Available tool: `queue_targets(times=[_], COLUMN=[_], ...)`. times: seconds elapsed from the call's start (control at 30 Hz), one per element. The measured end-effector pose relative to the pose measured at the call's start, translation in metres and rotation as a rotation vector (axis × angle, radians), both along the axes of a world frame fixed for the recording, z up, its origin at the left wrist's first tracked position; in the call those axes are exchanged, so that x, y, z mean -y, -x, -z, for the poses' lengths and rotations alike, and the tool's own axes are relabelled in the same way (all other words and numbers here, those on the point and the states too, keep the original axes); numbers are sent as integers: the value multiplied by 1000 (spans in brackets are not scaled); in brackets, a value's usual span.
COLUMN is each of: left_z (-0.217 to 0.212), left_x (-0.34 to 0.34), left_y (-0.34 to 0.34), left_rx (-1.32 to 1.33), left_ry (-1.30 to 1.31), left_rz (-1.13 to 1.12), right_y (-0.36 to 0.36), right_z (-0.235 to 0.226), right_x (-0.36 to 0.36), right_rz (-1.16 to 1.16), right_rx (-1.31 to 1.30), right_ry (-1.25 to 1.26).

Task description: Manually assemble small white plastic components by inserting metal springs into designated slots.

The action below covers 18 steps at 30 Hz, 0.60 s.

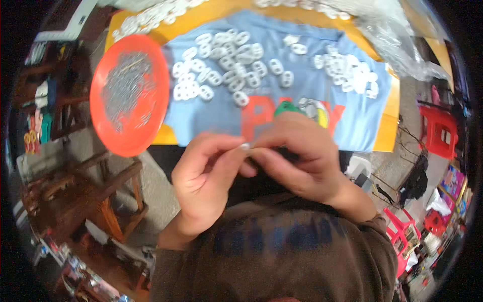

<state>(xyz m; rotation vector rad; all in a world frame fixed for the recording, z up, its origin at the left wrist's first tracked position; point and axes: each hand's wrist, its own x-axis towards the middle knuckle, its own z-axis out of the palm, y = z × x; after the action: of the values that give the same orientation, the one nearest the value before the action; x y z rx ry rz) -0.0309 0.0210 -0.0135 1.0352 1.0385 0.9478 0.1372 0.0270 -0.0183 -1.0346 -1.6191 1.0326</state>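
Just in front of my body, both hands meet over the near edge of the table. Between the thumb and forefinger of my left hand (pixel 204 173) is a small whitish piece (pixel 245 146), mostly covered by the fingertips. My right hand (pixel 302 156) pinches right beside it; what its fingertips hold is too small to make out. Beyond the right knuckles a green rounded thing (pixel 286 106) shows, and I cannot tell whether it is held or lies on the cloth. Many small white oval pieces with holes (pixel 239 58) lie loosely grouped on the blue cloth (pixel 206 118).
A red oval dish (pixel 157 100) of small grey metal parts overlaps the yellow table's left edge. More white pieces (pixel 349 70) lie to the right, others (pixel 156 15) along the far edge. Clear plastic wrap (pixel 397 43) covers the far right corner. A red stool (pixel 440 131) stands right.
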Motion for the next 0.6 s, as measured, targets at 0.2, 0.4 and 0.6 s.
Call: queue_targets(times=[0.2,0.4,0.6], left_z=[8,5,6], left_x=[6,9,5], left_y=[-5,-13,-17], left_rx=[113,23,-2], left_ry=[96,51,-41], left_rz=[-60,-89,-88], right_y=[1,-2,-7], right_z=[11,10,12], right_x=[2,8,9], right_rz=[66,77,99], right_rx=[-107,-130,-172], right_ry=[-33,-15,-14])
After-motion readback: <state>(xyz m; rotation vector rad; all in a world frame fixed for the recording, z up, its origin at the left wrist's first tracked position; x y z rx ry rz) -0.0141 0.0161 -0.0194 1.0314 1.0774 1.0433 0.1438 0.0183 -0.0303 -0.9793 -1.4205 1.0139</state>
